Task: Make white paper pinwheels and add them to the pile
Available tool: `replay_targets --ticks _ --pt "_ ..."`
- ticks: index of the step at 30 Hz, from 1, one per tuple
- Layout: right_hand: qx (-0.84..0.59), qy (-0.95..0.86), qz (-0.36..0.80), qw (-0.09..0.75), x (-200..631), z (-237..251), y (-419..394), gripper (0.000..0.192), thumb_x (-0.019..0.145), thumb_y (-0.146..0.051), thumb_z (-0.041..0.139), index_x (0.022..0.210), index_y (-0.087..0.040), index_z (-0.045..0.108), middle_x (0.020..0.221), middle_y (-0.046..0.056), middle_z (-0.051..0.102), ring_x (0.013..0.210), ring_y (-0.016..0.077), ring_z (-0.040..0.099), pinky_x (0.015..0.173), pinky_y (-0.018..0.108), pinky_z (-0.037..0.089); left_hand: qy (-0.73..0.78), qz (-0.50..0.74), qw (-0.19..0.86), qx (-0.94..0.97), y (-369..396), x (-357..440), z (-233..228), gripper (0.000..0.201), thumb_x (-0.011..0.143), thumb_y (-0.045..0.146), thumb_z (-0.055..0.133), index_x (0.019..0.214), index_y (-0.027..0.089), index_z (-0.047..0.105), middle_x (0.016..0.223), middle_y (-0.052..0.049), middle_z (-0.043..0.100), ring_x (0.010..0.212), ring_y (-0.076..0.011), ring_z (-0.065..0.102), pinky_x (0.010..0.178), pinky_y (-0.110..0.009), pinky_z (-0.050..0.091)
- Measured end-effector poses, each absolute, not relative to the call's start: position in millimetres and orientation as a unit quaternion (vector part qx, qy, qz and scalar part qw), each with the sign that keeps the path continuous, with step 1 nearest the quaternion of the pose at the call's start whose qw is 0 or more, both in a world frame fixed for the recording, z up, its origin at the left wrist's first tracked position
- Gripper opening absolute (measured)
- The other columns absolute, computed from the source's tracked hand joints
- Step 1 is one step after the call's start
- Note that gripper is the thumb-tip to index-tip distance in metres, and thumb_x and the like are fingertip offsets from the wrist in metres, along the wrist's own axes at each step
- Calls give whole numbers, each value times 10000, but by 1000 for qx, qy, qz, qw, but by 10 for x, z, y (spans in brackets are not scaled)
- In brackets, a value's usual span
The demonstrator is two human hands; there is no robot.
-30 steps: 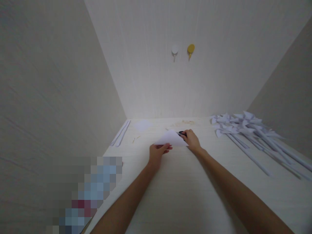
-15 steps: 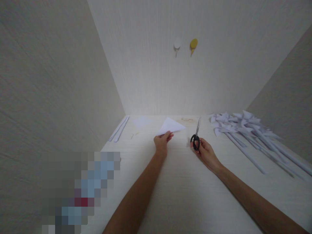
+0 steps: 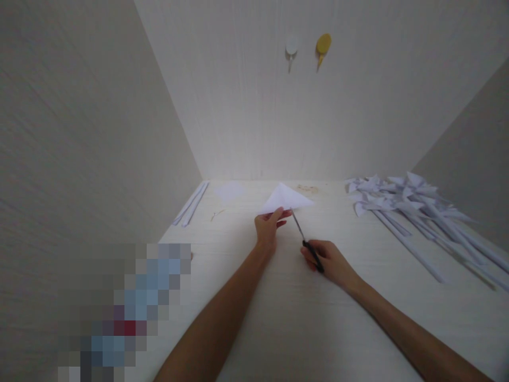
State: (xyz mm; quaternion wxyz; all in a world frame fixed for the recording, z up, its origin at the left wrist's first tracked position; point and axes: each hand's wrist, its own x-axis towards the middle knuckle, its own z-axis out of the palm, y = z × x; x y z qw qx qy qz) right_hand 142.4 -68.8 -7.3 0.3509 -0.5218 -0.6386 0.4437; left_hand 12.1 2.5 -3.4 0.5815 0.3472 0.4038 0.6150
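Observation:
My left hand (image 3: 269, 229) pinches the near corner of a white paper folded into a triangle (image 3: 287, 199), holding it just above the pale table (image 3: 302, 318). My right hand (image 3: 331, 263) grips the black handles of a pair of scissors (image 3: 306, 244). The blades point up and to the left, and their tips reach the paper's lower edge beside my left fingers.
A pile of white paper pinwheels on long paper sticks (image 3: 413, 212) lies at the right. Two rolled paper sticks (image 3: 191, 204) lie at the far left by the wall, a square paper sheet (image 3: 230, 191) beside them. Two wall hooks, white (image 3: 291, 48) and yellow (image 3: 323, 45), hang on the back wall.
My right hand picked the scissors up from beside the paper, drew them back to the right, then swung the blades towards the paper's edge. My left hand lifted the triangle slightly.

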Motion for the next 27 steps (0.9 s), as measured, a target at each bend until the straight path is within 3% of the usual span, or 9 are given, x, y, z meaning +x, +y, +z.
replay_targets --ticks 27 --pt "-576 -661 379 297 1387 -86 -679 362 723 -412 479 466 -180 373 407 -40 382 398 77 331 404 223 213 345 641 636 256 -30 179 13 113 619 196 632 632 84 630 635 -71 666 600 -120 628 554 -188 461"
